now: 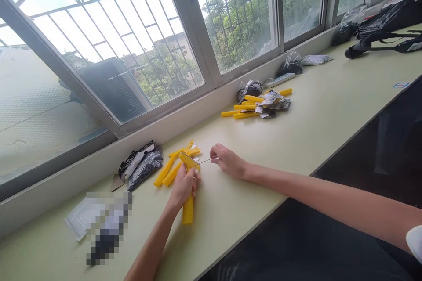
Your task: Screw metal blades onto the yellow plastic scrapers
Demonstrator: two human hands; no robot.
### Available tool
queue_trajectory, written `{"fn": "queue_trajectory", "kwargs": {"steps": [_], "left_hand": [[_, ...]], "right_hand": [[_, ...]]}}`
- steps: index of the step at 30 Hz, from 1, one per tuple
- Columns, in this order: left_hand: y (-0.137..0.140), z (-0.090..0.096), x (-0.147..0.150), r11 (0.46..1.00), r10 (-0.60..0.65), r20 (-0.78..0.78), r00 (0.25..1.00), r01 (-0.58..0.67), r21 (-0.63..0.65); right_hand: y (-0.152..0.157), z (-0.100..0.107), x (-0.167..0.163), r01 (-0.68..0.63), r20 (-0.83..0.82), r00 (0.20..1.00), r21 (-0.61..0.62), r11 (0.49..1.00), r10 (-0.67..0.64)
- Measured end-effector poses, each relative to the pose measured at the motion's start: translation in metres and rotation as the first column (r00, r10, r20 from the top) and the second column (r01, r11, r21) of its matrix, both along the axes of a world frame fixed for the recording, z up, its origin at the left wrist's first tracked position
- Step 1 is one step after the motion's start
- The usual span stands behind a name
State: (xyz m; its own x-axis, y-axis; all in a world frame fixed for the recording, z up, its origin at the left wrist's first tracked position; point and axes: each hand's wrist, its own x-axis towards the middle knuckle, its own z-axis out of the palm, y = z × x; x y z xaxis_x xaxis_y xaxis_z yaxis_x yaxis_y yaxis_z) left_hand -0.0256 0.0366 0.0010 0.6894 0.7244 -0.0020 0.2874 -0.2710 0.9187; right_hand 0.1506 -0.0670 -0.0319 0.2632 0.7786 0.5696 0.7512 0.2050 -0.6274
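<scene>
My left hand (185, 186) is wrapped round a yellow plastic handle (187, 210), which has a flared head (189, 160) and a straight grip pointing toward me. Between the fingertips of my right hand (227, 160) is a thin metal rod (205, 160), perhaps a hex key. The rod's far tip meets the flared head, near a side edge; whether it sits in a hole is too small to tell. Just beyond my left hand lie several more yellow handles (168, 170), partly overlapping.
Left of the handles lies a black plastic bag (147, 167) beside torn packaging. Further right is a pile of yellow-handled tools (247, 107) with wrapped heads. Windows (132, 52) run along the back of the pale table (263, 149), its front edge near my right forearm.
</scene>
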Motion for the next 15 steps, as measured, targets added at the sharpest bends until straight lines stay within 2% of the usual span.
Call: {"fn": "queue_trajectory", "kwargs": {"steps": [3, 6, 8, 13, 15], "left_hand": [[-0.0014, 0.0017, 0.0001, 1.0, 0.007, 0.005, 1.0, -0.007, -0.007], [-0.0027, 0.0028, 0.0006, 1.0, 0.016, -0.009, 1.0, -0.016, -0.004], [-0.0031, 0.0031, 0.0009, 1.0, 0.017, -0.024, 1.0, -0.016, 0.01], [-0.0023, 0.0031, 0.0004, 1.0, 0.007, -0.042, 0.999, -0.006, 0.027], [-0.0018, 0.0028, 0.0002, 1.0, 0.009, -0.046, 0.999, -0.008, 0.023]], "right_hand": [[0.0001, 0.0001, -0.0015, -0.007, -0.027, 1.0, 0.016, 1.0, 0.007], [-0.0015, 0.0049, -0.0035, 0.038, -0.018, 0.999, -0.095, 0.995, -0.04], [-0.0025, 0.0071, -0.0037, 0.046, 0.009, 0.999, -0.121, 0.992, -0.045], [-0.0017, 0.0025, -0.0028, -0.04, 0.002, 0.999, 0.057, 0.998, 0.04], [-0.0006, 0.0004, -0.0039, -0.035, 0.007, 0.999, 0.076, 0.996, 0.035]]}}
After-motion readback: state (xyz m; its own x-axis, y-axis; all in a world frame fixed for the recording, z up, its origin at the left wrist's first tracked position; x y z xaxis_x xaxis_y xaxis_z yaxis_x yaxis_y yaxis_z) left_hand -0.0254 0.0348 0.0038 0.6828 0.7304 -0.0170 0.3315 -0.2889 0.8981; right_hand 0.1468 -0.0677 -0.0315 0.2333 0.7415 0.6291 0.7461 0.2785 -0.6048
